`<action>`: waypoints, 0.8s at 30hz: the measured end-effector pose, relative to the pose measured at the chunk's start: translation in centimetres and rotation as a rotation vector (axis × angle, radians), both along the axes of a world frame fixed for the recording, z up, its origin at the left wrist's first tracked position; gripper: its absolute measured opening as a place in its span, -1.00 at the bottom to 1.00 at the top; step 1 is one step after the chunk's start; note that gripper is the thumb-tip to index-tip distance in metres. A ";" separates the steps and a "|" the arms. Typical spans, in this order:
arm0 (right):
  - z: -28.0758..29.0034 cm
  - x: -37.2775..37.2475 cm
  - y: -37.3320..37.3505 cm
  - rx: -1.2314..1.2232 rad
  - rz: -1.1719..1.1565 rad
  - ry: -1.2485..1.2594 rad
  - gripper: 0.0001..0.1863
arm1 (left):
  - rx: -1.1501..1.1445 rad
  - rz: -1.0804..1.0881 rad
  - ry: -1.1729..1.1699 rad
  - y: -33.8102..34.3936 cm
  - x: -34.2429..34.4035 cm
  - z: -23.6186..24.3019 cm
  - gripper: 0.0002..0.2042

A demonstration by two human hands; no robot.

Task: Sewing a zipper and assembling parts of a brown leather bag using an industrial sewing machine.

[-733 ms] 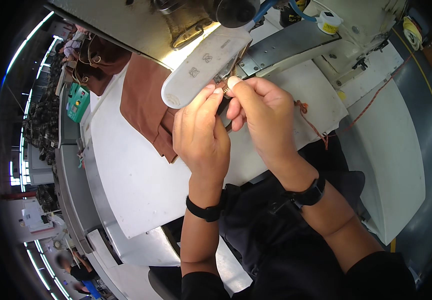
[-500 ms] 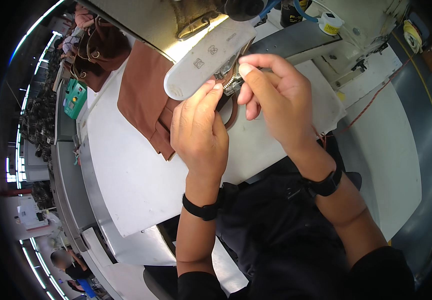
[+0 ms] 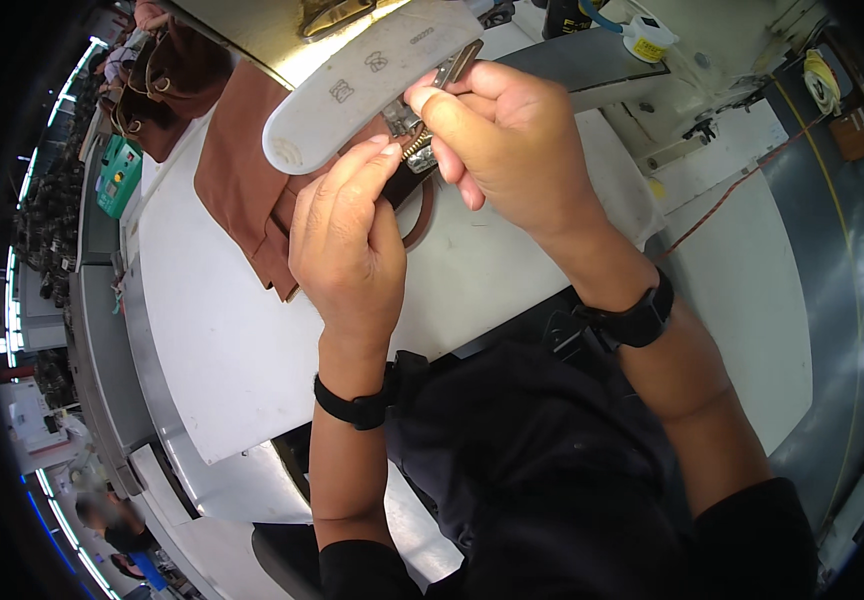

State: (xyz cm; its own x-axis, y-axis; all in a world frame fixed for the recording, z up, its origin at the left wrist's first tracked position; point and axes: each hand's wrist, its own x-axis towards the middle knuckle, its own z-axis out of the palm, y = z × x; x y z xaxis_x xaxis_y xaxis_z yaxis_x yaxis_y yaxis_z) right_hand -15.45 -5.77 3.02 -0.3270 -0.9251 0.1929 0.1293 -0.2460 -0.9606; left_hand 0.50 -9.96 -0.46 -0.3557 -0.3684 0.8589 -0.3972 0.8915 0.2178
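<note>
A curved run of metal zipper teeth shows between my hands under the sewing machine's pale, rounded arm cover. My left hand has its fingers together, fingertips pressed at the zipper's near end beside the brown bag piece. The thumb and forefinger of my right hand pinch at the zipper's far side. Just above those fingers sticks out a narrow dark strip with shiny metal spots; its kind is unclear. A brown strap curves below the work. The needle area is mostly hidden by my fingers.
Finished-looking brown bags stand at the far left beside a green box. The white tabletop extends toward me. A small white bottle stands at the back right. A co-worker is at lower left.
The whole view has shifted, so the scene sits farther left and slightly higher. My right hand has turned, and a dark strip with metal now shows above its fingers. My left hand stays at the zipper.
</note>
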 end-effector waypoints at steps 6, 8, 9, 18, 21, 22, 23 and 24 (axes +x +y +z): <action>-0.1 -0.2 0.1 0.025 0.002 0.015 -0.80 | 0.032 -0.009 -0.005 0.0 0.0 -0.2 -0.65; -0.2 -0.3 0.1 0.025 0.005 0.015 -0.80 | 0.055 -0.015 -0.019 0.1 0.0 -0.3 -0.67; -0.2 -0.2 0.1 0.023 0.012 0.012 -0.80 | 0.059 -0.014 -0.019 0.1 0.1 -0.3 -0.67; 0.0 -0.1 -0.1 0.003 0.001 0.023 -0.79 | 0.039 -0.007 0.007 -0.7 0.1 -0.3 -0.65; -0.1 0.1 -0.2 0.016 0.009 0.003 -0.80 | 0.007 -0.003 0.040 -0.9 0.0 -0.6 -0.63; 0.0 -0.1 -0.1 0.003 0.007 0.004 -0.80 | 0.017 -0.015 0.057 -0.9 -0.2 -0.5 -0.63; 0.2 -0.3 0.0 0.018 0.009 -0.012 -0.80 | 0.017 -0.012 0.051 -0.8 -0.4 -0.3 -0.64; 0.1 -0.3 0.2 0.037 0.016 -0.032 -0.81 | 0.017 -0.009 0.052 -0.7 -0.5 -0.3 -0.65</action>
